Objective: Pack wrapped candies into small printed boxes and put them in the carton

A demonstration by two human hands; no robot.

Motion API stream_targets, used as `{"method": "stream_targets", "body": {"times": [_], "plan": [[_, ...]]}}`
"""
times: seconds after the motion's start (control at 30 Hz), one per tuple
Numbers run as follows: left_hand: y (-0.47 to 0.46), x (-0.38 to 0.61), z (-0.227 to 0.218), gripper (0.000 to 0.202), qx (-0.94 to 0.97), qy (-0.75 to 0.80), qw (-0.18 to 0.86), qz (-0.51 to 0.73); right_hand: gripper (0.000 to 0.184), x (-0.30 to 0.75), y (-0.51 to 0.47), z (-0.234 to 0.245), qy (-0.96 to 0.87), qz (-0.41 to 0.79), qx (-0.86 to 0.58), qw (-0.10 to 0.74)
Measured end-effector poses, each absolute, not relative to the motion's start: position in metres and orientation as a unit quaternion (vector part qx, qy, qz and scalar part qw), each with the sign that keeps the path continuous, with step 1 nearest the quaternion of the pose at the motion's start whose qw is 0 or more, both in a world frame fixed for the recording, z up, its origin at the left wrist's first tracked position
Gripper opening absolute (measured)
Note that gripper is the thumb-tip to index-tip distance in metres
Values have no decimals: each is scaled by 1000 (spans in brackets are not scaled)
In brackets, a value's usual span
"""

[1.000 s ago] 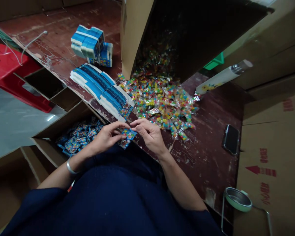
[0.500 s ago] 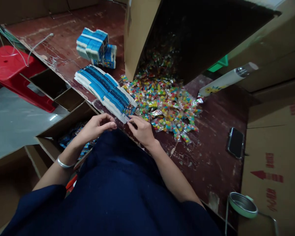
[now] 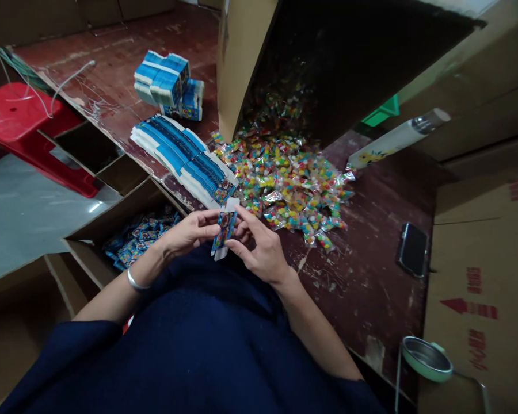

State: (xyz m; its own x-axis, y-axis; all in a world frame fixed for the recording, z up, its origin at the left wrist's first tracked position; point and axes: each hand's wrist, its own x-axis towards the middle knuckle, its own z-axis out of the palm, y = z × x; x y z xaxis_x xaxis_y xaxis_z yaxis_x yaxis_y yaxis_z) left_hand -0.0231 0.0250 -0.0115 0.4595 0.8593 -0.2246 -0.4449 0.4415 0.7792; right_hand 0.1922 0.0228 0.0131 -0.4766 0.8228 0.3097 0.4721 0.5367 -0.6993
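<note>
A small blue printed candy box [image 3: 224, 231] with white end flaps is between my two hands, close to my body. My left hand [image 3: 193, 231] pinches its left side. On the other side my right hand [image 3: 259, 244] grips it, index finger at the upper flap and thumb near the lower end. Just beyond lies a long row of flat blue-and-white boxes [image 3: 183, 155], stacked overlapping. To the right of that row spreads a heap of clear packets of colourful candies [image 3: 285, 184], partly inside a tipped cardboard carton [image 3: 235, 75].
Strapped bundles of flat boxes [image 3: 162, 77] stand farther back. An open carton [image 3: 125, 215] at lower left holds many blue boxes. A flowered bottle [image 3: 388, 141], a phone [image 3: 413, 250] and a green-rimmed bowl [image 3: 427, 359] are on the right; a red stool [image 3: 21, 115] is left.
My right hand has drawn one box from the near end of the row toward me. My left hand has moved right and taken hold of it too; the box now has its flaps out.
</note>
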Motion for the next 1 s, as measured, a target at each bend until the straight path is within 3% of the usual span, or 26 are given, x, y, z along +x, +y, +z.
{"method": "stream_targets", "body": {"times": [0.17,0.33,0.57,0.63,0.73,0.87,1.0], "plan": [[18,-16,-8,46,406,345,761,370,29,196,33,21,-743,421,-431,289],[16,-2,-16,38,401,401,695,441,39,195,27,11,-669,396,-482,405],[8,22,-31,32,320,461,586,584,32,181,16,-12,-592,439,-526,425],[6,25,-30,40,328,476,546,607,31,176,15,-14,-582,418,-531,453],[3,26,-27,67,358,493,498,617,29,170,18,-16,-570,399,-514,502],[2,18,-27,65,411,459,533,579,40,170,23,-20,-584,385,-480,529],[6,5,-26,52,455,415,599,512,16,176,26,-22,-629,369,-455,511]]}}
